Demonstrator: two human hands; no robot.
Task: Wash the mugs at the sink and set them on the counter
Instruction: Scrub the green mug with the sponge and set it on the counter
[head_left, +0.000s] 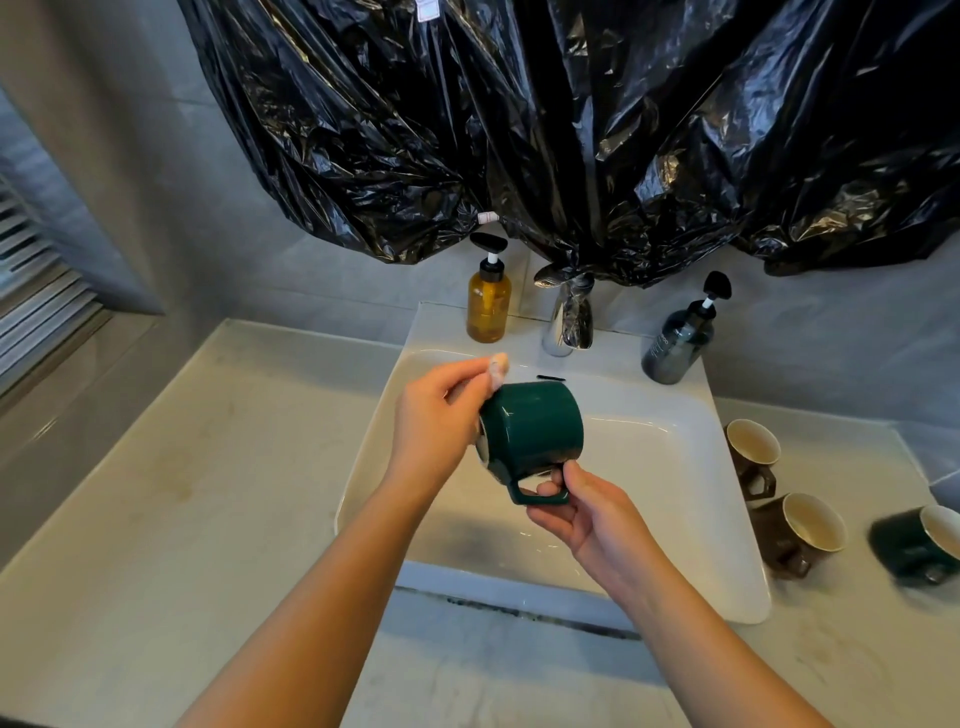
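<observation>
A dark green mug (540, 426) lies on its side in the air over the white sink (670, 499), with its mouth turned left. My right hand (582, 512) grips its handle from below. At the mug's mouth is my left hand (431, 421), which pinches the rim; the raised fingertips carry soap foam and the other fingers are hidden behind the mug. On the counter right of the sink stand two brown mugs (753, 452) (800, 530) and another green mug (914, 545), the last one blurred.
A chrome faucet (569, 322) stands at the back of the sink between an amber pump bottle (488, 306) and a dark pump bottle (675, 343). Black plastic sheeting (571, 130) hangs over the wall above. A pale counter (182, 493) stretches to the left.
</observation>
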